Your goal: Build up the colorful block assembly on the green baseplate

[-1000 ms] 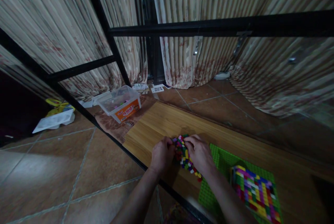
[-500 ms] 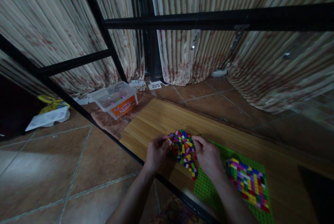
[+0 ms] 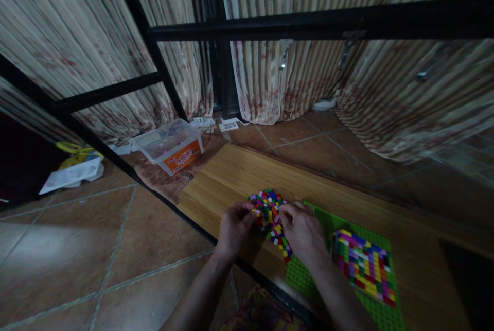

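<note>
A heap of small multicoloured building bricks (image 3: 270,213) lies on the wooden tabletop between my hands. My left hand (image 3: 233,230) is at the heap's left side, its thumb and forefinger pinched on a small yellow building brick (image 3: 255,212). Over the right part of the heap is my right hand (image 3: 303,230), fingers pressed together at the bricks; what they hold, if anything, is hidden. Right of that hand, a block of tightly joined coloured bricks (image 3: 365,266) sits on a green studded baseplate (image 3: 376,242). My right forearm covers part of the baseplate.
A clear plastic tub (image 3: 170,143) with an orange label stands beyond the left end of the wooden table (image 3: 227,166). Black metal bars (image 3: 247,27) cross in front of striped curtains (image 3: 266,84). A white tray (image 3: 73,174) lies on the tiled floor at left.
My right hand has moved left and further over the brick heap. My left hand has shifted slightly right, its pinch kept. The view has shifted a little.
</note>
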Demonstrator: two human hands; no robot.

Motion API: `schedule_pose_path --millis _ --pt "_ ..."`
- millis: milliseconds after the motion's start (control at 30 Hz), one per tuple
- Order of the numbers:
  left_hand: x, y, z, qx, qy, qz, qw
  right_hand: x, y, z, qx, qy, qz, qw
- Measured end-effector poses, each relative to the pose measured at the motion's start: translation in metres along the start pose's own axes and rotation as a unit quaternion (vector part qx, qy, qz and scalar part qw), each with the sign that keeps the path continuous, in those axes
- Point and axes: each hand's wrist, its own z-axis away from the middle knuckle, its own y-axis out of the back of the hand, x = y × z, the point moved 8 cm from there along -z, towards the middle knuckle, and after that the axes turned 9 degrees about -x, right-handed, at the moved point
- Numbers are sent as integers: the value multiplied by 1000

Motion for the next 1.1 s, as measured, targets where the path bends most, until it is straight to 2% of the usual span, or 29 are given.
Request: schedule_pose_path --millis 133,233,333,467,600,700,833,1000,1100 --pt "-1 0 1 6 -5 -9 1000 -9 -5 -5 -11 -10 21 1000" --pt "-2 0 0 5 -4 -14 1000 -8 -5 -5 3 -12 -10 1000" --pt "0 -3 -1 -7 -17 -26 999 0 -3 -1 6 -26 -120 992" --pt "6 -19 0 -68 -38 -61 995 5 -6 7 -40 -53 -294 953" --pt "13 -36 5 -127 -55 -121 983 0 -4 11 -51 -52 -354 932" --pt "18 -41 9 -127 -65 -173 975 -1 -4 12 -41 -54 -359 931" --pt "22 -41 11 -71 -69 -240 966 0 -5 14 -10 -70 -325 943" --pt "20 -46 9 -15 -84 -333 939 1 -5 14 28 -100 -228 968" --pt "20 -49 6 -7 -84 -364 928 0 -5 10 30 -99 -164 981"
